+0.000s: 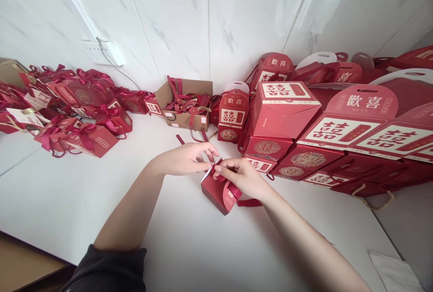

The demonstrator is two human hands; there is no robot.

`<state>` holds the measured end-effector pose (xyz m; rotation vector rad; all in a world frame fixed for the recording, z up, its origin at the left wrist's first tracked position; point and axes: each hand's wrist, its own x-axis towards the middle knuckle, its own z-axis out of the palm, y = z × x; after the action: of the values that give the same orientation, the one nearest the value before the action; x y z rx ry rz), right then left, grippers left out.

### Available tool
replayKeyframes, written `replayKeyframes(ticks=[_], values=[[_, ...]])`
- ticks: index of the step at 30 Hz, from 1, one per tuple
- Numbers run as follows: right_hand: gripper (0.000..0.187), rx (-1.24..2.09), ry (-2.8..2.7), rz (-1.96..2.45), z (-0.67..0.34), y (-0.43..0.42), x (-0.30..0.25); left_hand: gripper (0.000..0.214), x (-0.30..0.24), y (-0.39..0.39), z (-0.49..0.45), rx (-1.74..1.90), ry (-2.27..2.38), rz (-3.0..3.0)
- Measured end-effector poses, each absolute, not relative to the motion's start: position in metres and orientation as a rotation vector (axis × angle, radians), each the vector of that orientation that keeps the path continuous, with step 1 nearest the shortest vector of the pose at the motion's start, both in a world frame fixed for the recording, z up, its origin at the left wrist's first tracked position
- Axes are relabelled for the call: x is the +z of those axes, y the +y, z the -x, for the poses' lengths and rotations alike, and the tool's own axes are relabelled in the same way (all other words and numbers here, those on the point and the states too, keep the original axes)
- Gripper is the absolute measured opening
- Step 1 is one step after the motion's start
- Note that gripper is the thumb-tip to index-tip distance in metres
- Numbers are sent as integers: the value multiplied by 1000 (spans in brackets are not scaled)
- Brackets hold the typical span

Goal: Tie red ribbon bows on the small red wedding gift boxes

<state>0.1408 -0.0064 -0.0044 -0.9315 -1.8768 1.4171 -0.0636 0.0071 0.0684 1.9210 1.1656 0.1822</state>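
Note:
A small red gift box (216, 196) stands on the white table in front of me, its rounded flap and pale inner edge at the top. A dark red ribbon (249, 203) comes out to the right of it. My right hand (241, 175) is closed over the top of the box, thumb and fingers pinching the ribbon there. At the box's left side is my left hand (187, 158), with thumb and fingers apart and the thumb close to the top flap. Ribbon ends lie just behind my left hand. The right fingers partly cover the box top.
Behind my hands stands an open cardboard box (185, 122) full of dark red ribbons. Stacked red gift boxes (287, 102) fill the right side. Ribbon-tied boxes (91, 139) are piled at the left. A tiled wall with a socket (102, 53) and cable borders the table.

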Motion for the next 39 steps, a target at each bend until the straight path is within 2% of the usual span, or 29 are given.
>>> replayKeyframes(ticks=[12,18,24,39], values=[[29,1271,-1873,1078,-140,-6,-5,24,71,8,66,98,1138,-1963],[32,1308,-1839,1051,-139,-6,-5,35,77,6,68,80,1204,-1833],[36,1387,-1757,988,-139,-7,-3,33,76,7,72,82,1250,-1734],[37,1299,-1764,1053,-139,-6,-4,31,78,7,72,80,1223,-1686]])
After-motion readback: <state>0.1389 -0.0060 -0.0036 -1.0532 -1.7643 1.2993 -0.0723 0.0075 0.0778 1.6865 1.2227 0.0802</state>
